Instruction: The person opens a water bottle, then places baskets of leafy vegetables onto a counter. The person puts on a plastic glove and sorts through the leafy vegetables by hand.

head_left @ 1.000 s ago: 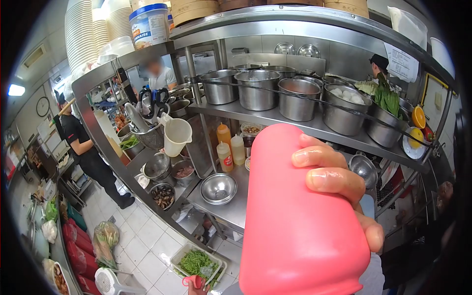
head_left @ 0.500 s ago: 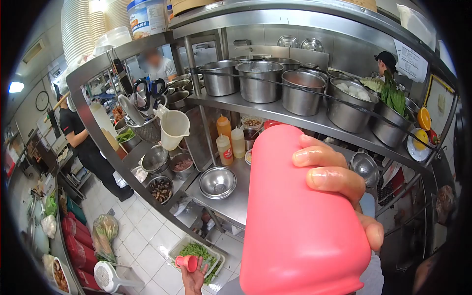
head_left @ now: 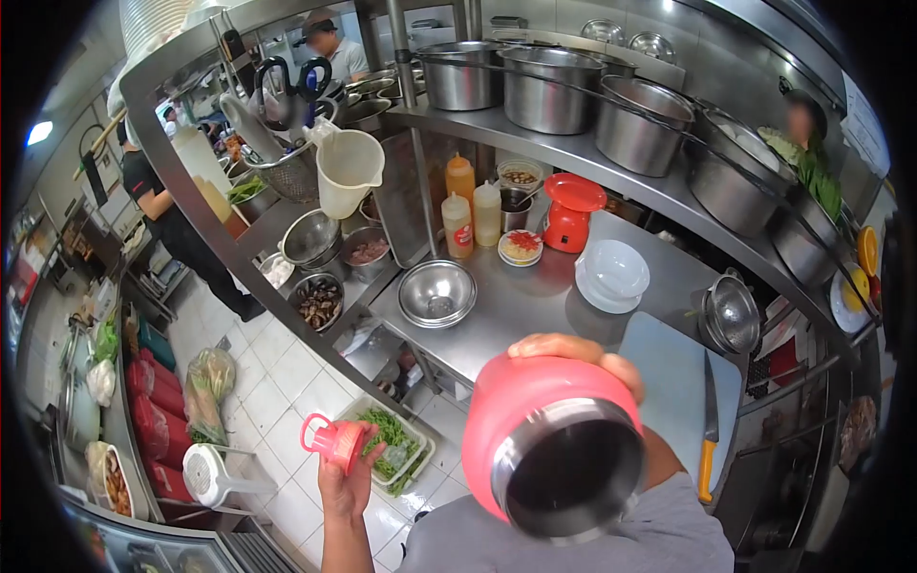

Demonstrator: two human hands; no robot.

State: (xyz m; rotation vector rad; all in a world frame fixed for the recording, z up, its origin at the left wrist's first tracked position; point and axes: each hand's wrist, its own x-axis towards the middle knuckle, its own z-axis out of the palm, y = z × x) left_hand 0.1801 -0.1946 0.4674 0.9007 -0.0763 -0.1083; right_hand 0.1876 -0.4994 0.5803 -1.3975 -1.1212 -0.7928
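Observation:
My right hand (head_left: 619, 371) grips a pink bottle (head_left: 497, 406) from its far side, with part of the fingers hidden behind it. The bottle tilts so that its uncapped steel mouth (head_left: 573, 468) faces me; the inside looks dark. Lower left, my left hand (head_left: 346, 489) holds the pink bottle lid (head_left: 337, 443), which has a carry loop, between thumb and fingers. Below the bottle is my grey shirt (head_left: 659, 525). Behind the left hand, a bin of green vegetables (head_left: 387, 444) sits on the floor.
A steel counter (head_left: 525, 306) carries nested steel bowls (head_left: 437, 293), squeeze bottles (head_left: 459, 224), a red scale (head_left: 573, 215) and white bowls (head_left: 611, 272). To the right, a knife (head_left: 709, 420) lies on a cutting board (head_left: 659, 358). Steel pots (head_left: 546, 91) line the shelf above. A co-worker (head_left: 172, 210) stands left.
The bottle has come down from close before my face, its mouth now turned toward me. My left hand has risen slightly with the lid. The view has tilted, showing more counter.

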